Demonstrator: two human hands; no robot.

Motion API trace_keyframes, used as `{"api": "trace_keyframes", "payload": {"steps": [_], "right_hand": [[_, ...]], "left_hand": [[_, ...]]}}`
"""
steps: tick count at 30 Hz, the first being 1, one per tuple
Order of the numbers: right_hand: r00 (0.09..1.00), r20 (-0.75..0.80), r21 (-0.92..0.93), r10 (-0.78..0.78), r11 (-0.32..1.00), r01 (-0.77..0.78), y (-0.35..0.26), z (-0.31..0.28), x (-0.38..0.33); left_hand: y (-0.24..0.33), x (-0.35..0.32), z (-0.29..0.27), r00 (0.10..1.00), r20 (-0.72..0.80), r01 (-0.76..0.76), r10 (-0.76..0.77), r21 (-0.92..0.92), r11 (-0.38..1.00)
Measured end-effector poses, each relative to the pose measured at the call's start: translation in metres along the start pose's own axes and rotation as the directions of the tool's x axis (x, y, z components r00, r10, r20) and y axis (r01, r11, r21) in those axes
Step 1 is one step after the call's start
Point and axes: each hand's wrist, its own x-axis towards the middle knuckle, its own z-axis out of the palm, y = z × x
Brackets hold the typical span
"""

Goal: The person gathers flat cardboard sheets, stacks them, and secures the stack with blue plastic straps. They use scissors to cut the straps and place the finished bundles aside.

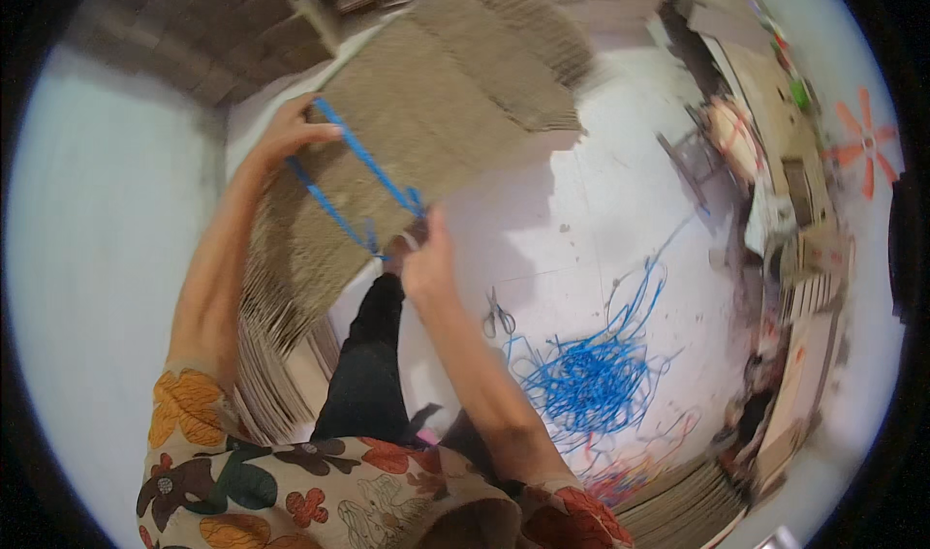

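A stack of flat brown cardboard (pixel 407 94) lies in front of me, slightly blurred. Two lengths of blue plastic rope (pixel 363 152) run across it, roughly parallel. At its far left edge my left hand (pixel 295 131) rests with thumb and fingers apart, its fingertips touching the upper rope's end. My right hand (pixel 431 263) is closed around the blue rope at the stack's near right edge, where the rope bunches up. Just left of that hand, my foot (pixel 395 251), below a black trouser leg (pixel 363 355), presses against the stack.
A tangled heap of blue rope (pixel 591 384) lies on the pale floor, with black scissors (pixel 499 315) beside it. More cardboard stacks (pixel 276 384) stand at the left, and others (pixel 688 501) at lower right. A small chair (pixel 690 157) and cluttered shelving (pixel 799 181) line the right.
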Motion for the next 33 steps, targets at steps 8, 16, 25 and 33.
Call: {"api": "trace_keyframes", "payload": {"steps": [8, 16, 25, 33], "right_hand": [[0.997, 0.002, -0.005, -0.079, 0.997, 0.079, 0.016, 0.068, 0.094], [0.981, -0.133, 0.226, -0.139, 0.960, 0.167, 0.028, 0.075, 0.131], [0.975, -0.188, 0.221, -0.116, 0.962, 0.157, 0.032, 0.043, 0.175], [0.962, -0.254, 0.199, -0.106, 0.967, 0.159, 0.030, 0.039, 0.176]], "left_hand": [[-0.056, 0.163, -0.039, 0.982, 0.170, -0.096, 0.085, 0.053, 0.994], [-0.038, 0.245, 0.004, 0.908, 0.416, -0.147, 0.058, 0.184, 0.972], [-0.071, 0.261, 0.040, 0.901, 0.394, -0.244, 0.181, 0.118, 0.963], [-0.088, 0.265, 0.049, 0.905, 0.426, 0.013, 0.006, -0.042, 0.999]]}}
